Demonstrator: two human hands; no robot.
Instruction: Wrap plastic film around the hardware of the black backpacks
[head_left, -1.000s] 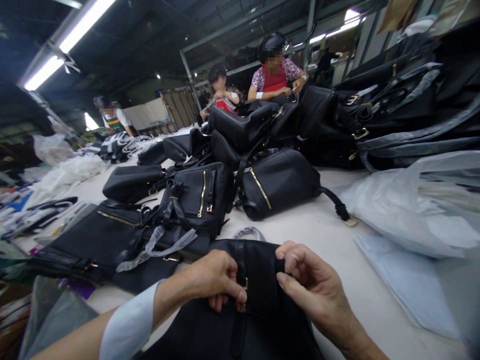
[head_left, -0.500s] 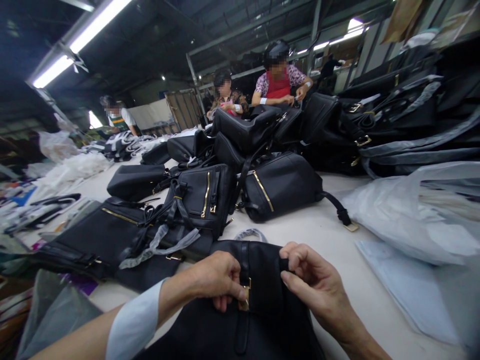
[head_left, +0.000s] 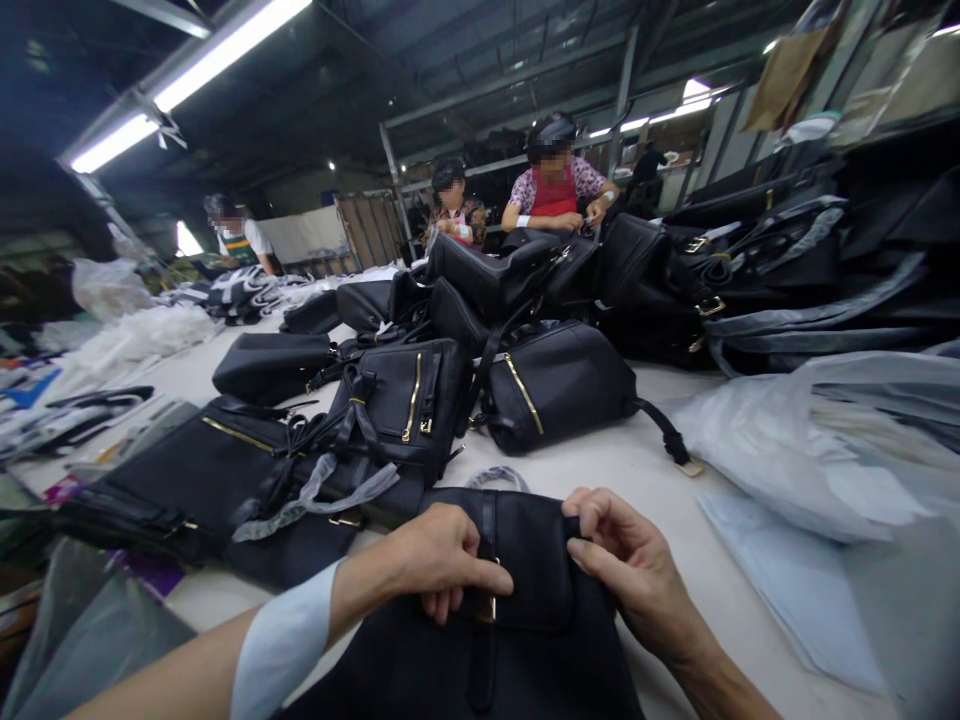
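A black bag point(head_left: 555, 660) lies in front of me, with a flap point(head_left: 534, 555), a vertical strap and a gold clasp point(head_left: 489, 605). My left hand point(head_left: 442, 560) is closed at the flap's left side. Its thumb lies across the flap just above the clasp, and the other fingers curl beside it, their tips partly hidden. At the bag's upper right corner, my right hand point(head_left: 626, 555) pinches the black edge between thumb and fingers. A plastic-wrapped handle point(head_left: 496, 478) loops up behind the bag's top.
Several black bags with gold zippers, such as this bag point(head_left: 559, 385), pile up beyond my hands. Clear plastic wrapping point(head_left: 795, 440) and a pale flat sheet point(head_left: 787, 585) lie on the right of the white table point(head_left: 660, 480). Co-workers, including a person in a red apron point(head_left: 555, 195), work across it.
My left thumb has moved off the gold clasp, slightly up and right onto the flap. My right hand keeps its pinch on the corner. The view has shifted slightly.
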